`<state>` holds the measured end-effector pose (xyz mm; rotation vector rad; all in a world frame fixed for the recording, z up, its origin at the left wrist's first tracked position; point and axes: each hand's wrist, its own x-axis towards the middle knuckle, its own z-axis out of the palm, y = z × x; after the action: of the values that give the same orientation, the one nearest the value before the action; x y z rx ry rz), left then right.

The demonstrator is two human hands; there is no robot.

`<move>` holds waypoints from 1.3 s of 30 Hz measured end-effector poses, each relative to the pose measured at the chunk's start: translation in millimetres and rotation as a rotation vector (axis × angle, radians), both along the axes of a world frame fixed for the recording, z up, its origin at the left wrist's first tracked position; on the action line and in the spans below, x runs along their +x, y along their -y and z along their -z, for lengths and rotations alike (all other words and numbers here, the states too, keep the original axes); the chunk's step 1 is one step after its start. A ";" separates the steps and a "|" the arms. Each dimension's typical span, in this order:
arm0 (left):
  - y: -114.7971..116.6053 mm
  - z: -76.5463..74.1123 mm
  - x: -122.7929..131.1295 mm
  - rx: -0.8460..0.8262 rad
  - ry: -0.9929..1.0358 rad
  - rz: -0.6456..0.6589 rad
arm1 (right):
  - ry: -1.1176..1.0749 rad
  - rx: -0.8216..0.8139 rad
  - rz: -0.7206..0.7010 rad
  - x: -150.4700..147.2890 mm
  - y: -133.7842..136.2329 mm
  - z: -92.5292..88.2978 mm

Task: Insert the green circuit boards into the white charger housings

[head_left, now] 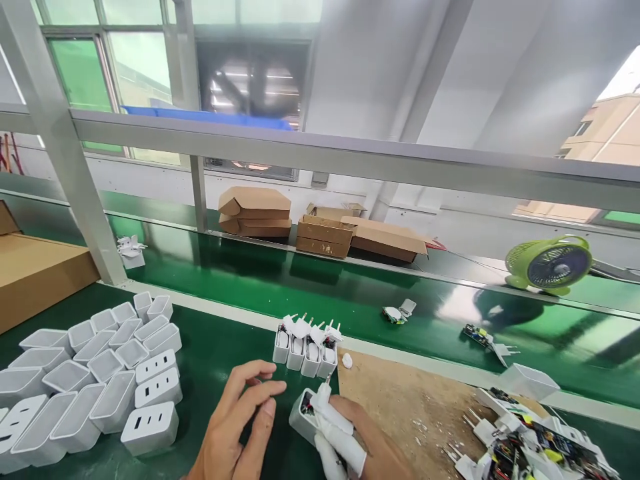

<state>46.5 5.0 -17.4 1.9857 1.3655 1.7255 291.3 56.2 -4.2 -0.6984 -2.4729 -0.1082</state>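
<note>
My right hand [367, 437], with white coverings on some fingers, is closed around a white charger housing [301, 419]. Dark electronics show in its open top, and a white plug piece with metal pins sticks out there. Just left of it my left hand [240, 423] is raised with fingers apart, holding nothing and not touching the housing. Beyond both hands stands a row of several filled charger housings [306, 353], each topped by a white plug piece. A small white lump [347, 361] lies right of that row.
Many empty white housings [105, 367] cover the left side. Circuit boards with plugs [530, 440] are heaped on the right by a brown board [415, 400]. A green belt [360, 293] runs behind, carrying loose boards. Beyond stand cardboard boxes [325, 237] and a green fan [550, 265].
</note>
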 end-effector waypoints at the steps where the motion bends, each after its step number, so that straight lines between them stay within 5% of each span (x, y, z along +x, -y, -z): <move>1: 0.1 -0.8 -3.2 -0.006 0.008 -0.023 | -0.007 0.011 -0.006 -1.3 -2.0 -4.9; 9: -0.1 -0.5 -6.0 -0.011 0.051 -0.127 | 0.079 -0.255 -0.053 -12.6 -5.4 -0.9; 14: 0.4 6.3 -0.2 -0.030 -0.161 -0.041 | -0.015 -0.108 0.088 -7.9 -0.7 22.6; 19: -2.1 24.9 4.9 0.003 -0.481 0.088 | -0.182 -0.195 0.122 -5.3 -3.4 39.9; 24: 3.4 41.8 16.8 -0.247 -0.328 -0.015 | -0.111 -0.319 0.013 -6.3 1.3 26.3; 29: 6.6 44.9 24.5 -0.311 -0.202 0.094 | -0.143 -0.417 0.239 -9.8 10.4 2.6; 32: 6.9 43.9 25.2 -0.253 -0.142 0.161 | -0.276 -0.679 0.165 -14.1 7.5 2.3; 37: 8.6 42.5 31.1 -0.127 -0.112 0.145 | -0.942 -1.529 0.063 -20.4 1.8 26.0; 39: 9.4 42.1 34.4 -0.114 -0.099 0.131 | -1.016 -1.664 -0.001 -22.6 4.8 31.5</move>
<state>80.8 -4.4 -59.6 2.0718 1.2991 1.4786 268.7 51.4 -35.7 -0.9274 -1.0908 1.9011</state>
